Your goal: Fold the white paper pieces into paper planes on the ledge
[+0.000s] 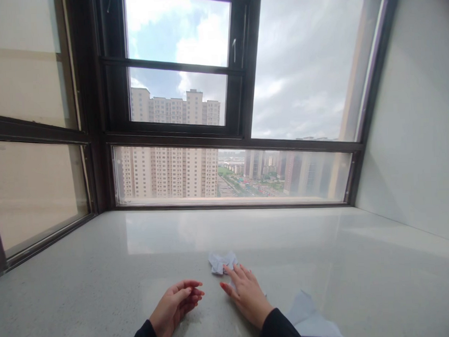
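Observation:
A crumpled piece of white paper lies on the pale, glossy window sill. My right hand rests over its near edge, fingers stretched forward and palm down; part of the paper is hidden beneath. To the left, my left hand hovers or rests close to the sill, its fingers loosely bent and apart with nothing visible in them. At the bottom right, partly behind my right sleeve, is a larger creased white sheet, cut off by the picture's lower edge.
Dark-framed windows stand along the far and left sides, with a lower frame bar bordering the sill. A white wall closes off the right side. High-rise buildings show outside through the glass.

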The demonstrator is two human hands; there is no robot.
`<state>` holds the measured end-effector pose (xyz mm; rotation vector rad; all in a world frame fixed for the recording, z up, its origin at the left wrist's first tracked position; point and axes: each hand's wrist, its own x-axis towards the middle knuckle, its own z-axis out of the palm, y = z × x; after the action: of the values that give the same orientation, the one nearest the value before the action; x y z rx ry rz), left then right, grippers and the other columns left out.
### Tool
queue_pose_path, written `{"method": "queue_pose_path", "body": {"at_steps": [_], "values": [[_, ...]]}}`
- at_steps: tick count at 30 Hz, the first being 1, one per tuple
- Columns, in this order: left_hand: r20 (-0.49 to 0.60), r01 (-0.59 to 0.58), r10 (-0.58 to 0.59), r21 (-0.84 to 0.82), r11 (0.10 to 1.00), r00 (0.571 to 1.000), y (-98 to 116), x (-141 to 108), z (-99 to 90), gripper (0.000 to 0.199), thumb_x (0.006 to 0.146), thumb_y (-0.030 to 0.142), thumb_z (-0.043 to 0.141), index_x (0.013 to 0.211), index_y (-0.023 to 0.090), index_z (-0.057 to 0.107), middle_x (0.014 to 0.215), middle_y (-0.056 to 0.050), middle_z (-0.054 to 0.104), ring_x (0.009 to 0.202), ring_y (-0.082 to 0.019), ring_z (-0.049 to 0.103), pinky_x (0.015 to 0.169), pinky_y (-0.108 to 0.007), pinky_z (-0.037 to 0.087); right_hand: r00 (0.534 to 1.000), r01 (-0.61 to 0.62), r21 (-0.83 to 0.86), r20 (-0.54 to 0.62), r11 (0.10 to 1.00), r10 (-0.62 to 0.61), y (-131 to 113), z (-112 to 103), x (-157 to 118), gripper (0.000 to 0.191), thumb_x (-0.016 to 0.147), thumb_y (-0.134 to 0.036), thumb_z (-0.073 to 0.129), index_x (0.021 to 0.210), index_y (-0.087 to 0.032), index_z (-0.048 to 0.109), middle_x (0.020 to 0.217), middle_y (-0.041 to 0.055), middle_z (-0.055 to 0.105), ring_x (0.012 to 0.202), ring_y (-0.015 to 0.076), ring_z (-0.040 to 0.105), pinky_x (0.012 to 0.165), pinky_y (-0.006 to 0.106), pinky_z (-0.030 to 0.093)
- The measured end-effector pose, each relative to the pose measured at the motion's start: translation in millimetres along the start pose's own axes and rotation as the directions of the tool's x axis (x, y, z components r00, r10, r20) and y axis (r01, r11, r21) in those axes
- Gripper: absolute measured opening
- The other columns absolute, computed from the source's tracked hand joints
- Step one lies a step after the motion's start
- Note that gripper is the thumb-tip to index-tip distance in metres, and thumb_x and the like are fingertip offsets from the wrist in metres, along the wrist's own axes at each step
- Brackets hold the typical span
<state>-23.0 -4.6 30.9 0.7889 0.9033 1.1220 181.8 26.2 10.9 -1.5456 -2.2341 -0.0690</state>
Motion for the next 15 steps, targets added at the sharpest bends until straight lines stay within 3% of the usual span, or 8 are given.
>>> {"method": "queue_pose_path", "body": {"at_steps": [4, 7, 11, 15], "values": [[-0.049, -0.038, 0.036, -0.043, 0.998, 0.998, -3, 2, 0.6, 0.014, 0.059, 0.019, 0.064, 0.072, 0.013, 0.065, 0.066, -0.005, 0.067, 0.057, -0.012, 0.060, 0.062, -0.022, 0.043, 0.981, 0.174, 0.146, 0.058, 0.974, -0.184, -35, -7, -5, 0.040, 0.081, -0.046, 0.039, 0.116, -0.028, 0.048, 0.117, 0.0066, 0.052, 0.112, 0.0233, 0.040, 0.094, 0.042, 0.029], [-0.062, -0.056, 0.052, -0.059, 0.997, 0.997, -4, 3, 1.0, 0.015, 0.058, 0.020, 0.065, 0.072, 0.013, 0.065, 0.063, -0.004, 0.066, 0.054, -0.012, 0.059, 0.060, -0.022, 0.043, 0.953, 0.279, 0.236, 0.049, 0.931, -0.298, -43, -16, -4, 0.033, 0.084, -0.041, 0.037, 0.111, -0.029, 0.051, 0.113, 0.0024, 0.054, 0.110, 0.0180, 0.042, 0.096, 0.038, 0.029], [-0.046, -0.024, 0.023, -0.032, 0.999, 0.999, -2, 1, 2.1, 0.016, 0.059, 0.019, 0.064, 0.074, 0.012, 0.065, 0.066, -0.005, 0.067, 0.055, -0.012, 0.059, 0.060, -0.021, 0.042, 0.970, 0.209, 0.077, -0.142, 0.975, -0.197, -33, -28, 1, 0.039, 0.083, -0.044, 0.037, 0.116, -0.024, 0.045, 0.120, 0.0064, 0.048, 0.117, 0.0233, 0.033, 0.098, 0.049, 0.017], [-0.013, -0.006, 0.005, -0.015, 1.000, 1.000, 0, 0, 1.6, 0.017, 0.061, 0.017, 0.062, 0.076, 0.011, 0.065, 0.069, -0.007, 0.067, 0.059, -0.012, 0.060, 0.062, -0.022, 0.042, 0.954, 0.021, -0.082, -0.297, 0.996, -0.044, -19, -43, 6, 0.039, 0.084, -0.044, 0.033, 0.109, -0.019, 0.052, 0.118, 0.0104, 0.049, 0.115, 0.0254, 0.034, 0.097, 0.049, 0.018]]}}
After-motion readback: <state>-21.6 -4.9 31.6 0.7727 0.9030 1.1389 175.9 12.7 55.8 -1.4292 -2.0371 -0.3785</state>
